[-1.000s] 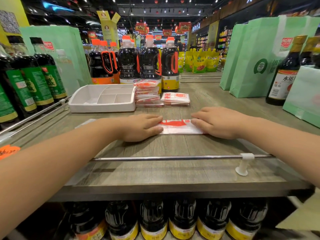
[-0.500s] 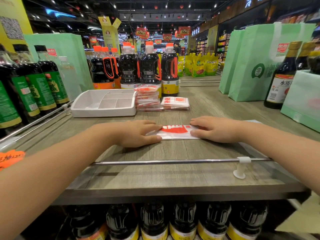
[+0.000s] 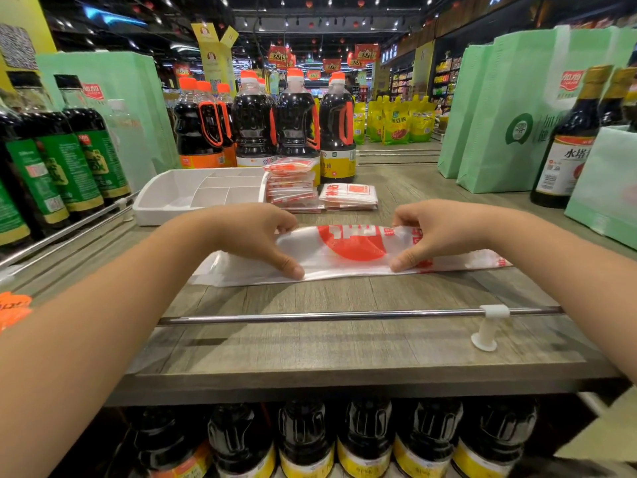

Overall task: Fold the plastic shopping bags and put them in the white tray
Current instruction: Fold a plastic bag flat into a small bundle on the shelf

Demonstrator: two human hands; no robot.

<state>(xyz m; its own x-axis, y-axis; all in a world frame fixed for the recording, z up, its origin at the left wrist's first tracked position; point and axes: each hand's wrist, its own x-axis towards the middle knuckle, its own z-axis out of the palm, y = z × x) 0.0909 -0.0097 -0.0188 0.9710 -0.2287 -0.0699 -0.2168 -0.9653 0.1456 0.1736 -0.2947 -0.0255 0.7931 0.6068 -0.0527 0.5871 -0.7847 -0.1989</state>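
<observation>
A white plastic bag [image 3: 348, 251] with a red round print lies as a long strip across the wooden shelf top. My left hand [image 3: 253, 232] pinches its left part between thumb and fingers, and my right hand [image 3: 436, 229] pinches its right part; the far edge is lifted off the wood. Behind the hands stands the white tray [image 3: 165, 205] with dividers, nothing visible in its compartments. Right of the tray is a tall stack of folded bags [image 3: 293, 182] and a lower folded pile [image 3: 349, 196].
Dark sauce bottles [image 3: 296, 122] stand behind the tray and along the left [image 3: 58, 160]. Green paper bags [image 3: 499, 108] and a dark bottle [image 3: 565, 146] are at the right. A metal rail [image 3: 344, 315] with a white clip [image 3: 487, 326] crosses the shelf's front.
Both hands went from pressing flat on the bag to pinching it, and the bag's far edge has come up. The bag shows as a longer strip now.
</observation>
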